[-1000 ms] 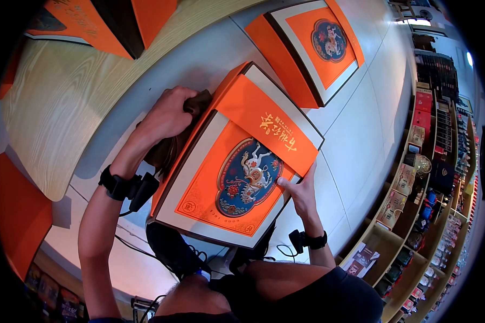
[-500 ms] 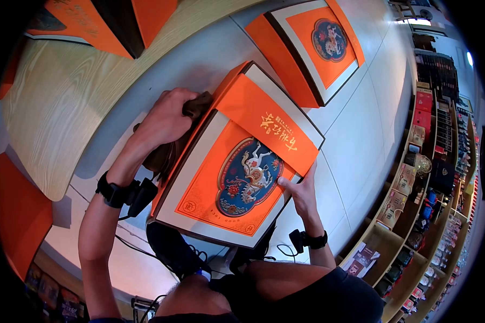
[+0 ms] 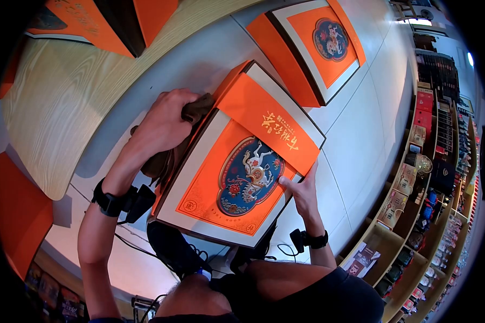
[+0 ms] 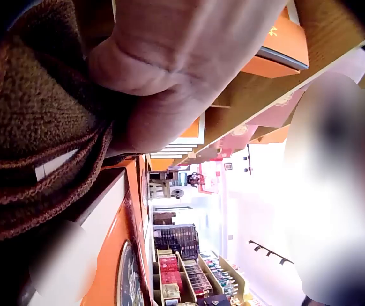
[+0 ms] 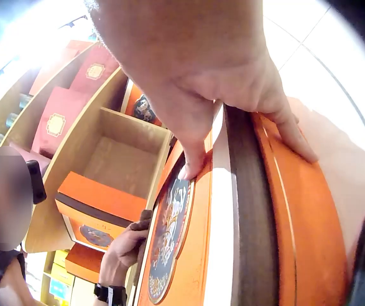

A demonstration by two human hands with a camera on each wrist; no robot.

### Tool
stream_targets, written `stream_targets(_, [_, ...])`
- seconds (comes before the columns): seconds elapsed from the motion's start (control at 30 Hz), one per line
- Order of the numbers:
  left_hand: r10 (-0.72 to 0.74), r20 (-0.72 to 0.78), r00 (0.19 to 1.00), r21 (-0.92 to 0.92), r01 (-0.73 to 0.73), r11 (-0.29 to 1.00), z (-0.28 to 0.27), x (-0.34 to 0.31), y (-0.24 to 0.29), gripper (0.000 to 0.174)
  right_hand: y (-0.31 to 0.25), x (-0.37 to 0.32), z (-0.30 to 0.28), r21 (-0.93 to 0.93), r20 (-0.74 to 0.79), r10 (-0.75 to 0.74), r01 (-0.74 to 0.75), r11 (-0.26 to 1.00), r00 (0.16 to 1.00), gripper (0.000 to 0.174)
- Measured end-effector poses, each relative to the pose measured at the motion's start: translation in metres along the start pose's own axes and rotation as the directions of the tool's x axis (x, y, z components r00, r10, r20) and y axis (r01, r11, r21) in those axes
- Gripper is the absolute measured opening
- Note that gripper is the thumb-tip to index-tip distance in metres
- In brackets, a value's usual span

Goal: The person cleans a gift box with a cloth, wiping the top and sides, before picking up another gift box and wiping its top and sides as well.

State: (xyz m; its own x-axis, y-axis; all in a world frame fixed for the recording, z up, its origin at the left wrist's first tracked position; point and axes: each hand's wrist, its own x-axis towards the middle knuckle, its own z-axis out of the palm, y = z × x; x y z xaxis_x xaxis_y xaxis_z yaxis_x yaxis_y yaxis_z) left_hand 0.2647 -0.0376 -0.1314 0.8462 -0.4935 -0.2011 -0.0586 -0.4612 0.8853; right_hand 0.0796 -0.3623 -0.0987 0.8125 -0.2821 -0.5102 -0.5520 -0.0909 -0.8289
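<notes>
An orange and white box [image 3: 242, 167] with a blue horse medallion lies tilted above the person's feet. The left hand [image 3: 170, 119] grips a brown cloth [image 3: 195, 109] against the box's left side; in the left wrist view the cloth [image 4: 36, 108] bunches beside the left hand [image 4: 176, 70]. The right hand [image 3: 303, 195] holds the box's right edge, its thumb on the lid by the medallion. In the right wrist view the right hand [image 5: 214, 95] spans the edge, with fingers [image 5: 291, 135] on the orange side. The left fingertips are hidden.
A second orange box [image 3: 296, 59] stands on the tiled floor [image 3: 355, 134] just beyond. At the left is a wooden surface [image 3: 64, 102] with another orange box [image 3: 99, 27]. Stocked shelves [image 3: 415, 215] run along the right.
The left hand and cloth have shifted slightly along the box's left side, and the left wrist sits a little further left. The right hand keeps its hold; the box has barely moved.
</notes>
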Motion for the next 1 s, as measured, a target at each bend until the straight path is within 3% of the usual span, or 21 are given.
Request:
stream_targets(0.23, [-0.005, 0.004, 1.0, -0.003, 0.005, 1.0, -0.003, -0.006, 0.008, 0.03, -0.001, 0.0, 0.0, 0.002, 0.0, -0.009, 0.009, 1.0, 1.0, 0.1])
stream_targets(0.3, [0.039, -0.016, 0.999, -0.064, -0.04, 0.997, -0.004, -0.009, 0.012, 0.032, -0.002, -0.001, 0.001, 0.009, 0.005, -0.008, 0.008, 1.0, 1.0, 0.1])
stream_targets(0.5, [0.104, -0.057, 0.993, -0.018, -0.106, 0.994, -0.005, -0.014, 0.017, 0.033, 0.002, 0.002, -0.002, 0.024, 0.013, 0.015, -0.015, 1.0, 1.0, 0.108])
stream_targets(0.6, [0.038, -0.029, 0.999, -0.068, -0.04, 0.997, -0.008, -0.016, 0.028, 0.045, 0.002, 0.002, -0.002, 0.03, 0.017, 0.022, -0.022, 0.999, 1.0, 0.107])
stream_targets(0.7, [0.041, -0.043, 0.998, -0.03, -0.042, 0.999, -0.007, -0.018, 0.027, 0.045, 0.003, 0.002, -0.003, 0.027, 0.015, 0.02, -0.02, 0.999, 1.0, 0.107])
stream_targets(0.93, [0.055, -0.047, 0.997, -0.062, -0.058, 0.996, -0.011, -0.025, 0.035, 0.046, 0.003, 0.001, -0.002, 0.001, 0.008, -0.015, 0.015, 1.0, 1.0, 0.106])
stream_targets(1.0, [0.108, -0.009, 0.994, -0.082, -0.108, 0.991, -0.017, -0.03, 0.036, 0.033, 0.003, 0.002, -0.003, 0.003, 0.012, -0.011, 0.011, 1.0, 1.0, 0.106])
